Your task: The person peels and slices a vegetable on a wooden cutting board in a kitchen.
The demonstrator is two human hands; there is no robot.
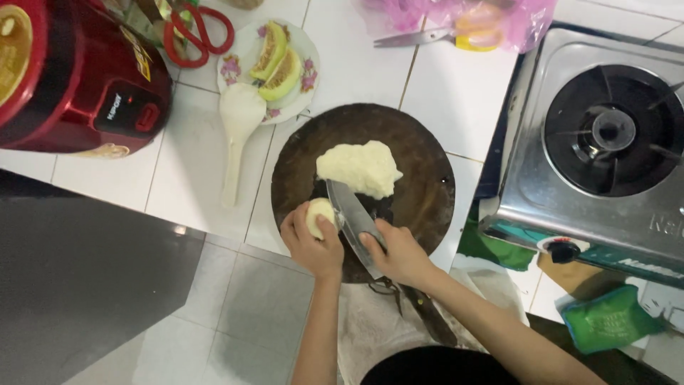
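The left hand [311, 244] was curled closed around a small pale round piece [320, 214], fingers wrapped over its near side, holding it at the near edge of the round dark cutting board [427, 192]. The right hand [399, 253] was closed over the back of a broad knife [353, 217], palm and fingers pressing down on the blade, whose edge sat just beside the round piece and touched the board. The blade's far end reached the large pale yellow lump [360, 167] resting in the middle of the board.

The board lay on a white tiled worktop [456, 93]. To its left lay a white rice paddle [237, 128], its head overlapping the rim of a flowered plate [306, 50] that carried 2 yellow-green fruit slices [278, 64]. Beyond the plate lay red-handled scissors [199, 36], and at the far left stood a red rice cooker [85, 85]. At the top edge, a second pair of scissors with yellow handles [456, 36] lay partly under a pink plastic bag [499, 14]. On the right stood a steel gas stove [598, 142] with 1 burner in view, and a green pouch [613, 317] lay below it.
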